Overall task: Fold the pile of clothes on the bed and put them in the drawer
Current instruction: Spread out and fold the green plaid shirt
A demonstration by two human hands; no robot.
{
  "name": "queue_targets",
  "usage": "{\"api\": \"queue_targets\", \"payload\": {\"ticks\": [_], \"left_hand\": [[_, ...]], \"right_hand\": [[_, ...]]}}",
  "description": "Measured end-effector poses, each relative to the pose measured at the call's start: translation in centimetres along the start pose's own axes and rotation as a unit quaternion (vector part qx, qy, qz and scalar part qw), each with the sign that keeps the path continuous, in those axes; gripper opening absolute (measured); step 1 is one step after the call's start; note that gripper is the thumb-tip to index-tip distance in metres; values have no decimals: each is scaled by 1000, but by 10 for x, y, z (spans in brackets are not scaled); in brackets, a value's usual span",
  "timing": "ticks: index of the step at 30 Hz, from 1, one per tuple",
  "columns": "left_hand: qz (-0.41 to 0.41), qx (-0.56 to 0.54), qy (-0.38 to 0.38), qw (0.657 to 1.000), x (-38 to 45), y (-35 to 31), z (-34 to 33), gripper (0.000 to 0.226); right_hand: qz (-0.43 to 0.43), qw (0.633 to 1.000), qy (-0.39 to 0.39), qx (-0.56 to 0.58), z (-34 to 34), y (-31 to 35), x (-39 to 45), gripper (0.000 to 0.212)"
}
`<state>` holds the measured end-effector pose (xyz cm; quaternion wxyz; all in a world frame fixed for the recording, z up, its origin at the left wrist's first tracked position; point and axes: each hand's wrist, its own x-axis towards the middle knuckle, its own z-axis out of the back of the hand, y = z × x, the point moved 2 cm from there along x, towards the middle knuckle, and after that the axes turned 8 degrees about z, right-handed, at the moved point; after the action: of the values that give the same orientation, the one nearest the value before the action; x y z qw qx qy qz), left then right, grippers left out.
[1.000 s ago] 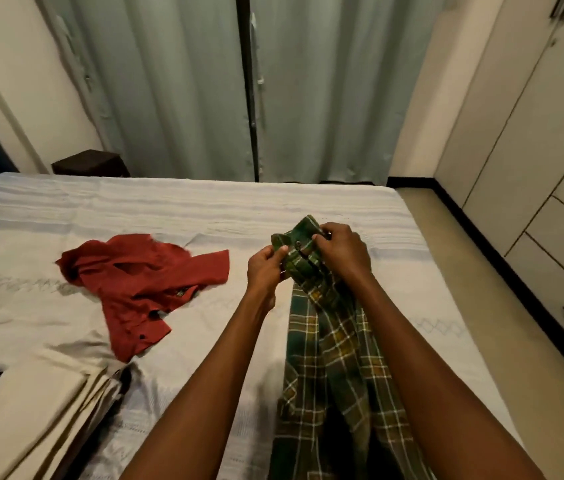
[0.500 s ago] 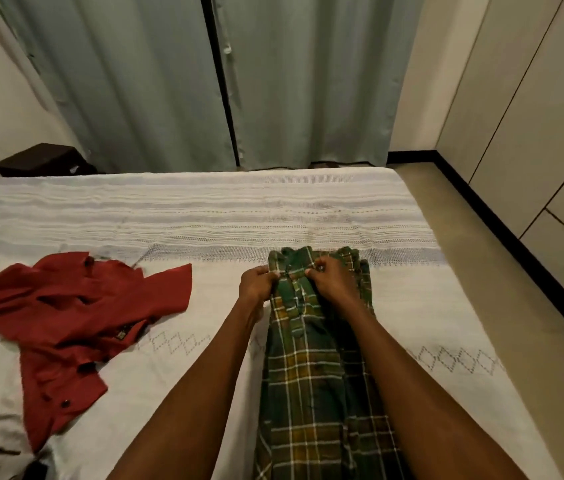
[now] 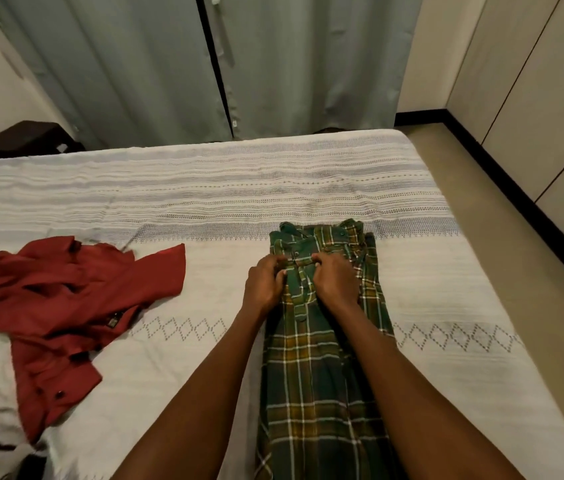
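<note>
along the near edge of the bed (image 3: 343, 174), toward its right side, the green plaid shirt (image 3: 322, 375) now lies flat in a long strip where a second ago its collar end was held up in the air, so the lay-down is done and the fold proper can likely begin. left hand (image 3: 264, 284) and right hand (image 3: 336, 280) both pinch the collar end with curled fingers, knuckles down on the cloth. counted near to far: two hands, one plaid shirt, one crumpled red shirt (image 3: 66, 306) toward the left edge, nothing yet in the drawer.

Grey-green curtains (image 3: 308, 64), beige floor (image 3: 516, 254), cream wardrobe doors (image 3: 533, 81), dark side table (image 3: 27, 138)
</note>
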<state>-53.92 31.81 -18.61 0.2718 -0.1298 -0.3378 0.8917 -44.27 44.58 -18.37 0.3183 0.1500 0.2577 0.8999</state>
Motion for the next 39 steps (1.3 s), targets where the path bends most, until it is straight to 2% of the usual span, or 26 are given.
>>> {"api": "queue_targets", "payload": {"ticks": [3,6,13,17,19,22,23,28,32,36,39], "left_hand": [[-9,72,29,997,-35,9,1,37],[-10,100,32,994,-85,18,3,40],[8,42,52,998,-221,37,7,53],[35,8,48,998,-290,44,5,63],[57,-29,17,998,-323,43,8,57],[62,-60,-47,995,-368,37,18,27],[59,-57,-56,995,-384,37,22,27],[77,-7,-51,996,-432,49,31,56],[73,-22,-34,996,-454,52,31,33],[112,-11,-69,991,-469,56,33,29],[122,39,-60,990,-478,64,30,32]], "right_hand": [[-6,998,55,3,3,1,-30,46],[-1,998,52,38,9,-2,-66,44],[48,993,96,55,35,-9,-188,49],[3,988,71,135,52,-19,-248,55],[-9,991,55,120,59,-23,-274,47],[-12,996,32,76,69,-28,-305,31],[-11,997,30,66,73,-28,-316,33],[-38,996,42,63,79,-25,-339,47],[-49,996,45,60,80,-21,-344,49],[-92,995,40,10,82,-26,-344,46],[-93,993,60,-33,83,-26,-346,46]]}}
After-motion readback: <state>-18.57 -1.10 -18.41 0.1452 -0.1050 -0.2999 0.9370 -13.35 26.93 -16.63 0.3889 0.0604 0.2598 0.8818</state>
